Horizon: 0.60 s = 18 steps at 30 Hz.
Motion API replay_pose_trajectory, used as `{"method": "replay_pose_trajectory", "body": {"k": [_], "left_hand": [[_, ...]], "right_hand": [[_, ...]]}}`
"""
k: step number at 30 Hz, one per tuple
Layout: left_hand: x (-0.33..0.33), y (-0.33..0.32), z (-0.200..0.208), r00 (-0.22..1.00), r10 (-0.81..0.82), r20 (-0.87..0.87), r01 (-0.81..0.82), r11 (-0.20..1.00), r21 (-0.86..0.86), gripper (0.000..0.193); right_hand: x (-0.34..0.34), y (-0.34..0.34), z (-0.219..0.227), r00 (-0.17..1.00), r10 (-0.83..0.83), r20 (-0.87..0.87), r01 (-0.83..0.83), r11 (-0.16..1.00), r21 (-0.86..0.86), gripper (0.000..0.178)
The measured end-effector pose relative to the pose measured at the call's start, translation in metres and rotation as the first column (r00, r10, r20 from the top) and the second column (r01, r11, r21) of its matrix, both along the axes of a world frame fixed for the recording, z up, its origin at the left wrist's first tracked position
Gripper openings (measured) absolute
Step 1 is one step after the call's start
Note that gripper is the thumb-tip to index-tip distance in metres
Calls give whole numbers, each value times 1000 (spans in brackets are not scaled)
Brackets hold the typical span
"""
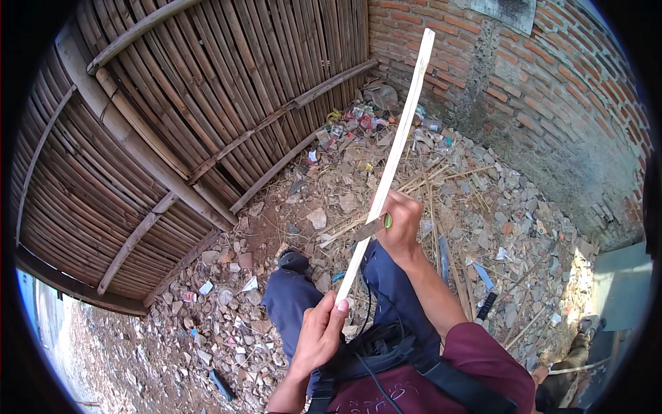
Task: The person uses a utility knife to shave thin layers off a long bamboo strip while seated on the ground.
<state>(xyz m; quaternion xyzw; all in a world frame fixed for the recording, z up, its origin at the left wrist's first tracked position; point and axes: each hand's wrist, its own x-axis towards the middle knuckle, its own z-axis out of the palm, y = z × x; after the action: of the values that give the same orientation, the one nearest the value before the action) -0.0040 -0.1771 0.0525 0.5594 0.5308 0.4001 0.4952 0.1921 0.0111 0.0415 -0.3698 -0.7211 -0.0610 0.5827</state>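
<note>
Both grips are closed: my left hand [319, 332] holds the stick [398, 155] before me, my right hand [401, 222] clasps the knife [387, 220] across it. Skidding down, its blade [367, 230] could cut my thumb [342, 306].

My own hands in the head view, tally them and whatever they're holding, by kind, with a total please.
Hands: 2, the left hand and the right hand
Pale strip: 1, its lower end in the left hand
Knife: 1, the knife gripped in the right hand, its blade across the pale strip
Total: 4
</note>
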Motion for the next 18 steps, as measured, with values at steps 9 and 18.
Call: {"method": "replay_pose_trajectory", "body": {"k": [9,18], "left_hand": [[-2,-10,-2,999,-21,39,21,1000,-10,34],[-23,-27,-25,1000,-21,-18,19,992,-125,35]], "right_hand": [[6,14,0,998,-64,-20,64,998,3,8],[26,98,2,935,-346,-74,333,932,-147,7]]}}
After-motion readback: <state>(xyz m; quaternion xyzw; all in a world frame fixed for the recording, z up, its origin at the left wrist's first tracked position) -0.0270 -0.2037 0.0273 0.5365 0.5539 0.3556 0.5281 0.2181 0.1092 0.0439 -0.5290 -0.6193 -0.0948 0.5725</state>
